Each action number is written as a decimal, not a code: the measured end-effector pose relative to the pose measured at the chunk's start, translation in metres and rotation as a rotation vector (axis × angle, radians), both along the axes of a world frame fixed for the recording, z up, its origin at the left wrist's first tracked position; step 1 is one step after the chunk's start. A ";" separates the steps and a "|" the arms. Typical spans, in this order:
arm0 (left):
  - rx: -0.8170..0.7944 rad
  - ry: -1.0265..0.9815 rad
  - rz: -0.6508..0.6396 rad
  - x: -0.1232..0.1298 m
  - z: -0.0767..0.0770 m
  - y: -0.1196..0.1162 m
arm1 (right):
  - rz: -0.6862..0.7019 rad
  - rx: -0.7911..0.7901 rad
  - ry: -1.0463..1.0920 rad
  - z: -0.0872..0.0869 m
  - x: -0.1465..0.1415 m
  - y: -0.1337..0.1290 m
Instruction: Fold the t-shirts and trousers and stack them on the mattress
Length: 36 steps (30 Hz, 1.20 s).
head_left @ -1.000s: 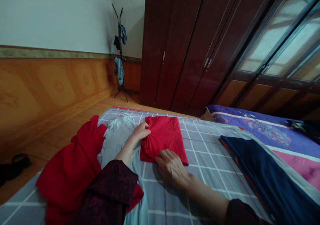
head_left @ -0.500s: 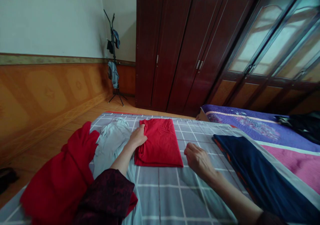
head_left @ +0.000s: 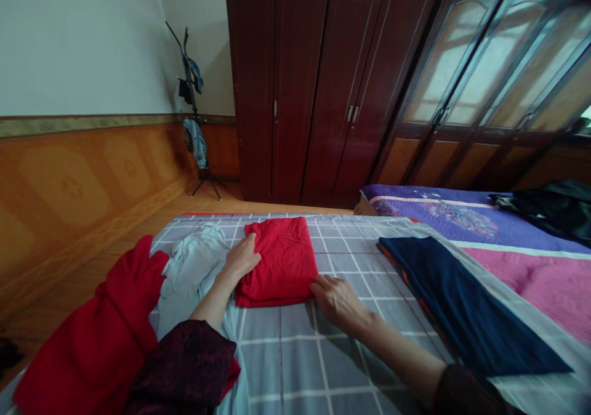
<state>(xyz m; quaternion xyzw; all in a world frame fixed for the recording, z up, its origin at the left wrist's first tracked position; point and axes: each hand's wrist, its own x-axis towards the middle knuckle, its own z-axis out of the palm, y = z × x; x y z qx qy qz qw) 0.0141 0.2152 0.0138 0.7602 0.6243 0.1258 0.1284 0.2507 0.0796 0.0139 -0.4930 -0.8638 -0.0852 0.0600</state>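
A folded red cloth (head_left: 281,261) lies flat on the grey checked bed sheet (head_left: 295,359). At its left edge my left hand (head_left: 242,257) grips the fabric, thumb on top. My right hand (head_left: 335,299) has its fingers pressed together on the cloth's lower right corner. Left of my left hand lies a crumpled pale blue garment (head_left: 191,264), and beyond it a bunched red garment (head_left: 106,322). Off to the right is a folded dark blue garment (head_left: 462,298) with an orange edge.
A second bed with a purple and pink cover (head_left: 429,202) stands at the right, a black garment (head_left: 554,209) on it. Dark red wardrobes (head_left: 314,95) line the back. A coat rack (head_left: 191,95) stands in the corner.
My right hand has moved left from above the sheet onto the red cloth's corner. My left hand still holds the left edge. The view has turned slightly right.
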 end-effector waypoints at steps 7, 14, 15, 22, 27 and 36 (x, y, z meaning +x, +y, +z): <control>0.118 -0.012 -0.028 0.003 0.018 -0.006 | -0.062 0.139 0.136 0.052 0.033 -0.016; 0.119 -0.116 -0.348 0.031 0.038 -0.035 | -0.026 -0.157 0.165 0.053 0.078 -0.091; 0.100 -0.123 -0.427 0.036 0.040 -0.041 | -0.024 -0.151 0.190 0.052 0.080 -0.093; 0.068 0.031 -0.216 0.041 0.031 -0.042 | 0.011 -0.062 0.314 0.053 0.048 -0.062; 0.046 0.001 -0.051 0.038 0.010 -0.028 | 0.189 -0.159 0.310 0.024 -0.004 -0.065; 0.014 -0.086 0.023 0.040 0.001 -0.018 | 0.192 -0.159 0.353 -0.010 -0.042 -0.063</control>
